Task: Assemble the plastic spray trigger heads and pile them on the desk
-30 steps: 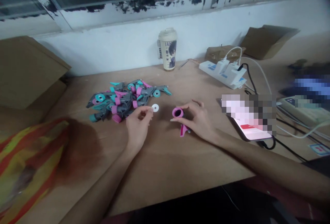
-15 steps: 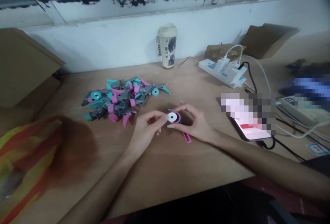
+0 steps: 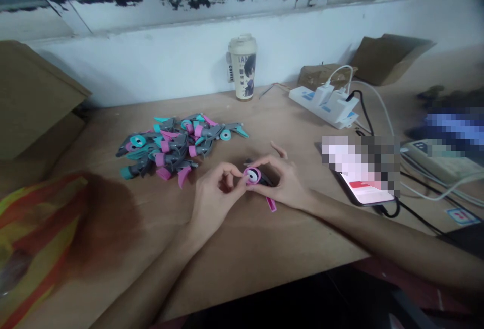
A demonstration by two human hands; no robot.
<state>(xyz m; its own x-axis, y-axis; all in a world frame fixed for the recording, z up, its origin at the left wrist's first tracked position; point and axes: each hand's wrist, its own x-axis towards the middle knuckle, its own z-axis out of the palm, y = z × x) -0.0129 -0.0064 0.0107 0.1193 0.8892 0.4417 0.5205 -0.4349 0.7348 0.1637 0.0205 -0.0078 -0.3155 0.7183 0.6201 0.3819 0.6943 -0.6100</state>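
My right hand point(image 3: 290, 183) holds a trigger spray head with its thumb and index finger round the pink collar point(image 3: 258, 174); the collar's opening faces me. A pink trigger point(image 3: 271, 204) sticks out below the hand, and the fingers cover much of the grey body. Inside the collar's mouth sits a white washer point(image 3: 251, 176), slightly tilted. My left hand point(image 3: 215, 187) is closed in a pinch, thumb and index finger at the left edge of the washer and collar. Left of the hands lies a pile of grey spray heads point(image 3: 176, 147) with pink and teal parts.
Behind stands a coffee tumbler point(image 3: 244, 69) against the wall. To the right are a white power strip point(image 3: 321, 104) with cables and a lit phone point(image 3: 368, 187). A cardboard box point(image 3: 34, 97) and a red-yellow bag point(image 3: 41, 238) occupy the left side.
The white washer has gone from in front of the collar to inside its mouth, my left fingers following it to the rim. One right-hand finger has lifted away.
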